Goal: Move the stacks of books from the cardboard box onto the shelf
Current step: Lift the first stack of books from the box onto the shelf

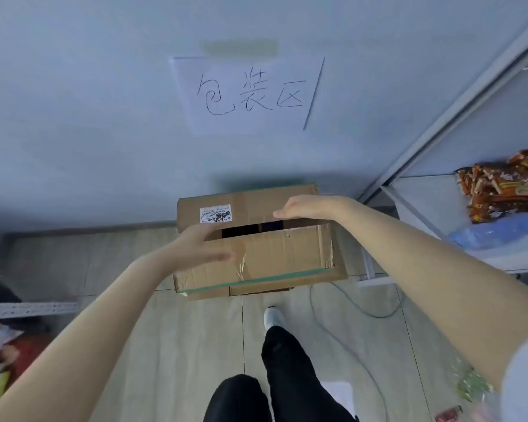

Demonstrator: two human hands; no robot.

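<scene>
A brown cardboard box [284, 257] sits on the floor against the wall, its top flaps almost closed. A dark gap between the flaps shows something dark inside; the books cannot be made out. My left hand [200, 243] hovers over the near flap's left end with fingers spread and relaxed. My right hand [305, 207] reaches over the far flap, fingers straight and pointing left. Whether either hand touches the cardboard is unclear. A white metal shelf [421, 190] stands to the right.
A handwritten paper sign [247, 92] hangs on the wall above the box. The shelf holds orange-brown snack packs [500, 190] and a blue bag [497, 233]. A grey cable [357, 312] lies on the wood floor. Another shelf rail [28, 309] and clutter sit at left. My leg and shoe [273, 318] stand before the box.
</scene>
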